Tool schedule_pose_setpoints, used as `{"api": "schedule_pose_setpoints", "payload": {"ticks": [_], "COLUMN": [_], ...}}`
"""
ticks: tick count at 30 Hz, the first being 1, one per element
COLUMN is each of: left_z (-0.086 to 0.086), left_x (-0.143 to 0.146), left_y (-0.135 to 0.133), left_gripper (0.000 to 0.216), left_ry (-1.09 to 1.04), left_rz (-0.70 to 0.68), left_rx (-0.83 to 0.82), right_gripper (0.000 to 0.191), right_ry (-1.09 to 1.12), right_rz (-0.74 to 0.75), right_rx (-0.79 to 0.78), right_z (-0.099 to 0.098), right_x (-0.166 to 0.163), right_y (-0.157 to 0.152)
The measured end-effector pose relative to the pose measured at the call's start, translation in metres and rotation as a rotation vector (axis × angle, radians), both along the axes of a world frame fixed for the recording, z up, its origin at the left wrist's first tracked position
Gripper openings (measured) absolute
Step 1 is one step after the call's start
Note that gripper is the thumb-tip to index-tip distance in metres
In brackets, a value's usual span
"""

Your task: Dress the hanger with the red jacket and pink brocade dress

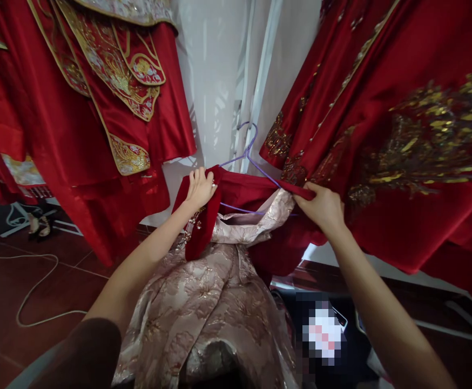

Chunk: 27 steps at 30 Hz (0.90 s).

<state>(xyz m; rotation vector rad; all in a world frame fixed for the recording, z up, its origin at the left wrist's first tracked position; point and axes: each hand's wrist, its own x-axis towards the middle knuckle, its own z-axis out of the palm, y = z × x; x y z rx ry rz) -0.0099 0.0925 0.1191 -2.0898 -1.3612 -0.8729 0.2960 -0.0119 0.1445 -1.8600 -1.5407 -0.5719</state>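
Observation:
My left hand (199, 187) is closed on the left shoulder of a dark red garment (240, 192) that sits on a purple wire hanger (249, 154). My right hand (321, 207) grips the same red cloth at its right shoulder. Beneath the red cloth, a pale pink brocade garment (211, 302) with a floral pattern drapes down toward me between my forearms. The hanger's hook points up in front of a white wall.
Red satin robes with gold embroidery hang at the upper left (98, 97) and at the right (402, 135). The floor is dark red tile, with a white cable (37, 286) looping at the left. Dark shoes (39, 227) stand at the far left.

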Motion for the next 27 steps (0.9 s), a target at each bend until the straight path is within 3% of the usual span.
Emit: {"api": "schedule_pose_setpoints", "payload": {"ticks": [6, 10, 16, 19, 23, 27], "left_z": [-0.006, -0.011, -0.015, -0.011, -0.013, -0.021], "left_x": [0.014, 0.022, 0.028, 0.022, 0.009, 0.000], "left_y": [-0.013, -0.026, -0.036, -0.035, -0.039, -0.051], "left_gripper": [0.026, 0.029, 0.026, 0.023, 0.020, 0.015], "left_ry": [-0.068, -0.108, -0.172, -0.227, -0.387, -0.537], "left_rz": [0.091, 0.121, 0.148, 0.072, -0.078, -0.115], "left_rx": [0.003, 0.011, 0.000, -0.005, 0.026, 0.038], "right_gripper": [0.025, 0.023, 0.020, 0.020, 0.024, 0.024], "right_ry": [0.104, 0.228, 0.147, 0.184, 0.272, 0.513], "right_rz": [0.197, 0.219, 0.369, 0.438, 0.461, 0.636], "right_rx": [-0.103, -0.053, -0.024, 0.010, 0.077, 0.069], "right_z": [-0.001, -0.001, -0.008, -0.015, -0.029, -0.046], "right_x": [-0.040, -0.083, -0.152, -0.153, -0.130, -0.121], "right_y": [-0.001, 0.013, 0.021, 0.020, 0.017, 0.016]}}
